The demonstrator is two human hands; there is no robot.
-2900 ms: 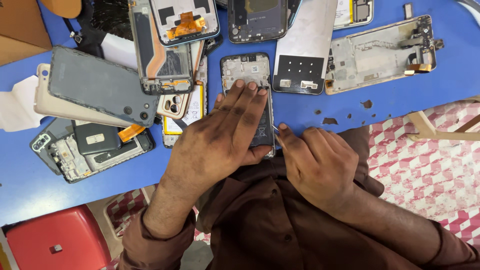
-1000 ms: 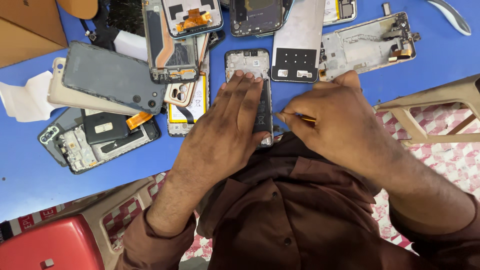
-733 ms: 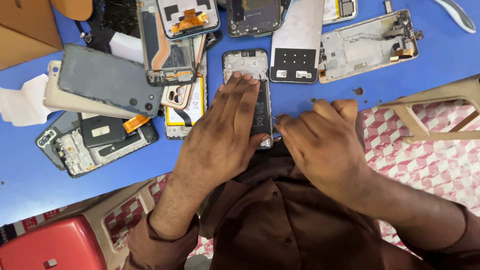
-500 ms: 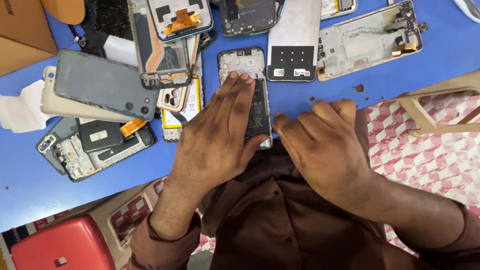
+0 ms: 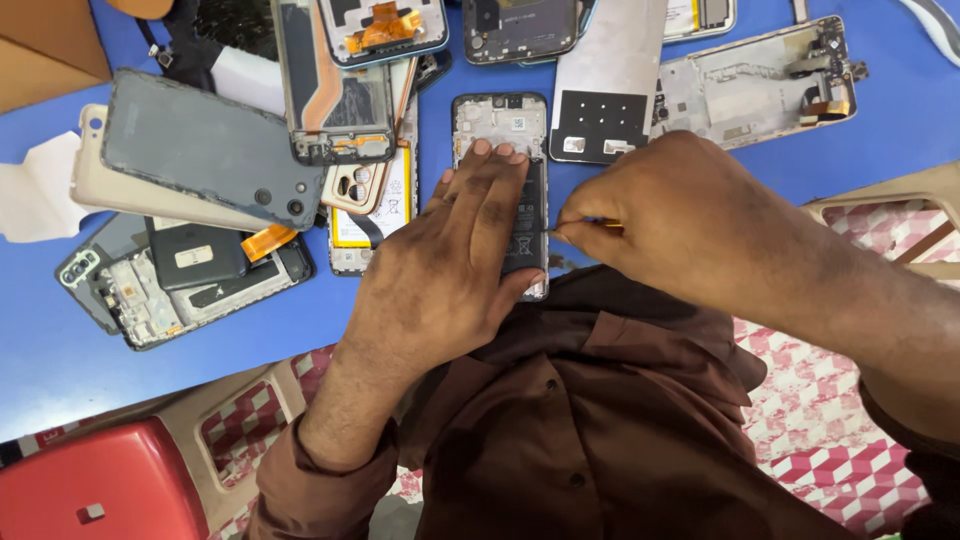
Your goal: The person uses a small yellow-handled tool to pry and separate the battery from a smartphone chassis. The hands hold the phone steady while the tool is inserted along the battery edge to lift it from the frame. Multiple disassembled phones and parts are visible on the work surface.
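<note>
The left hand [image 5: 450,270] is lying flat on an opened phone [image 5: 505,150], fingers [image 5: 490,195] extended and spread, pressing down on its dark battery [image 5: 527,225] rather than gripping it. The phone is lying with its back cover off on the blue surface [image 5: 50,370], near the centre of the view, its top end pointing toward 12 o'clock and its lower end hidden under the palm.

The right hand [image 5: 680,225] is sitting at 3 o'clock of the phone, just beside it. Its fingers are pinched closed on a thin tool with a yellow shaft [image 5: 585,228] — the tip is pointing toward 9 o'clock and meeting the phone's right edge beside the battery. Whether the tip is under the battery cannot be determined.

Surrounding items:
- A grey metal plate [image 5: 605,90] with small white squares is lying at 1 o'clock of the phone, touching its right side.
- A silver phone frame [image 5: 750,75] is lying at 2 o'clock, farther out.
- A phone with a yellow-edged white battery [image 5: 385,195] is lying at 9 o'clock, just beside the left hand.
- A dark grey back cover [image 5: 200,150] is resting on a beige cover at 10 o'clock — well apart.
- A stripped phone body [image 5: 170,285] with a loose black module is lying at 8 o'clock.
- A red stool [image 5: 100,490] is standing at 7 o'clock, below the surface edge.
</note>
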